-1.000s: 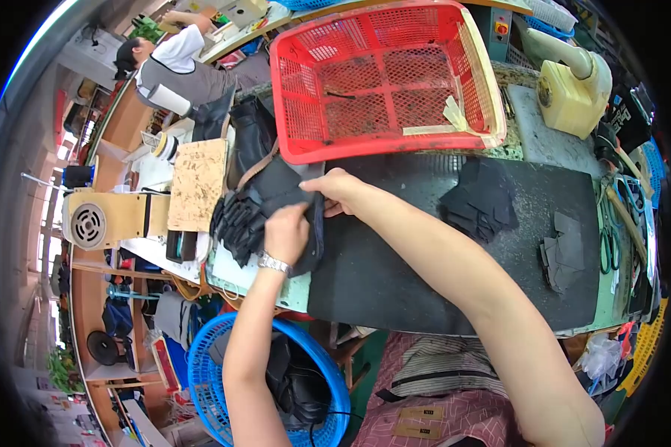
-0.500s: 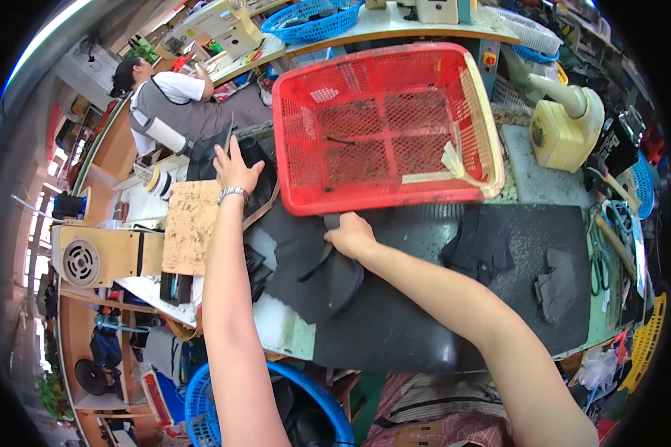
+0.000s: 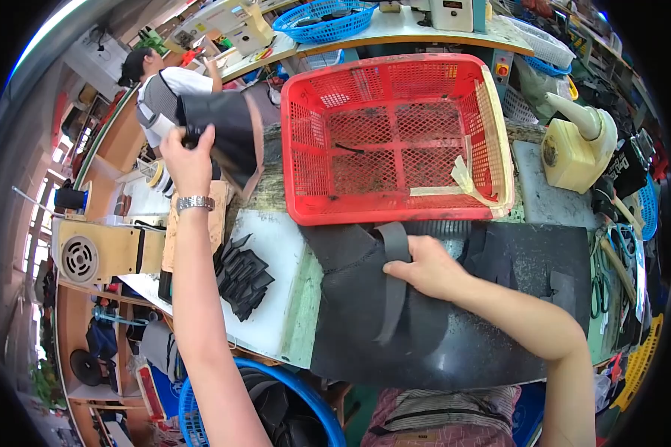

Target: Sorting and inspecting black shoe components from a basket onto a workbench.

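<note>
My left hand, with a metal watch at its wrist, is raised at the far left of the bench. It grips a black leather-like piece with a tan edge, which is smeared by motion. My right hand is closed, thumb over fingers, on a dark grey strip that hangs in a curve. Beneath that strip, a large black textured sheet lies over a black mat. Just behind my right hand stands a red mesh basket with a torn pale tape strip inside.
Several folded black pieces are heaped on the white surface at left. A blue basket with black pieces stands below. A yellowish machine, scissors and black scraps are at right. Another person sits far left.
My left hand has lifted the black leather-like piece and swung left. My right hand has moved right and nearer with the dark material, uncovering the heap of folded black pieces.
</note>
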